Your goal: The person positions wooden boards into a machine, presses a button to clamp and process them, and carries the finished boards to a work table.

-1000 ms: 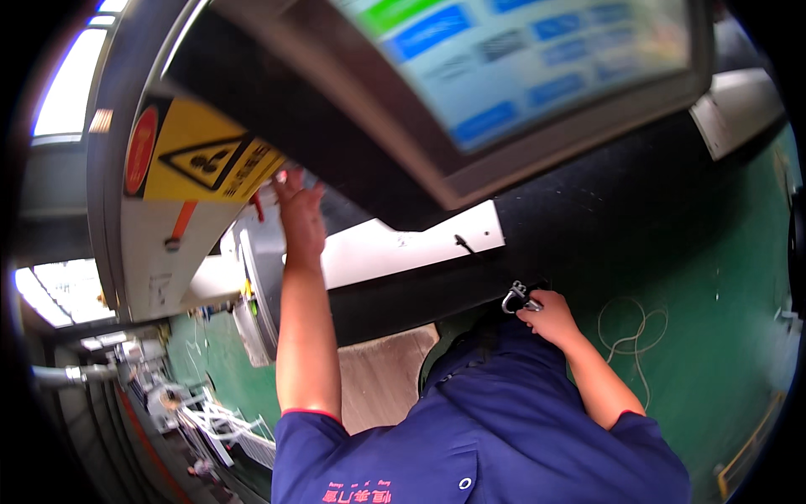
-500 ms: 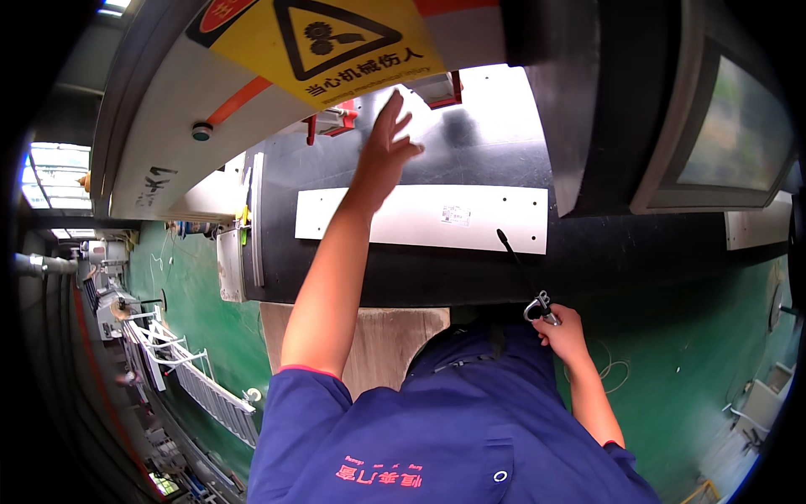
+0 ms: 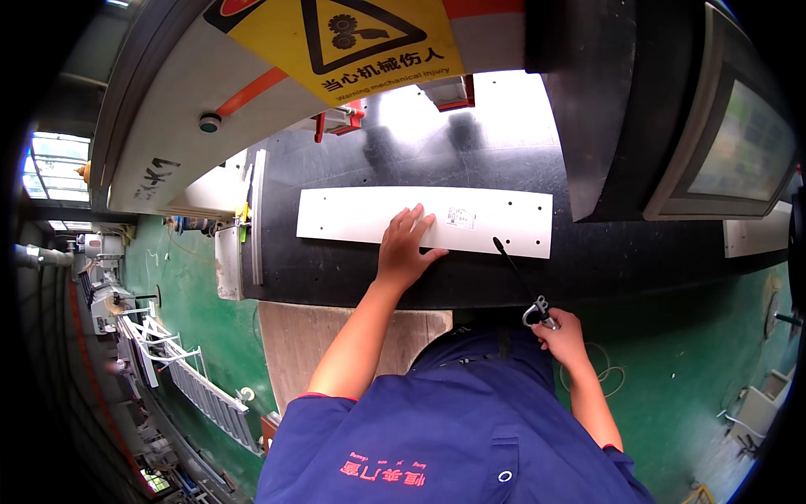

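- The left hand (image 3: 403, 252) lies flat on a long white board (image 3: 353, 214). Its fingers are spread out and loose, and they grip nothing.
- The fingertips rest on the near edge of the white board, close to its middle. The palm sits on the black table (image 3: 336, 277) of the machine, just below the board.
- The white board lies flat on the black table and runs from left to right. It has a small label (image 3: 461, 218) on it, just right of the fingertips.
- The right hand (image 3: 564, 340) is closed around a tool with a thin black rod (image 3: 514, 270). The hand is at the near edge of the black table, to the right of the body.
- The rod points up and to the left. Its tip touches or nearly touches the near edge of the white board, near the right end.
- A shiny metal part (image 3: 536, 311) of the tool sticks out above the fist.
- The two hands are apart, with the left one higher up and further left.
- A yellow warning sign (image 3: 353, 38) with a black triangle hangs above the table.
- A screen (image 3: 739, 143) in a grey frame is on the right side.
- The floor (image 3: 193, 328) is green. A brown wooden board (image 3: 311, 344) lies under the left arm.
- The person wears a blue shirt (image 3: 453, 428).
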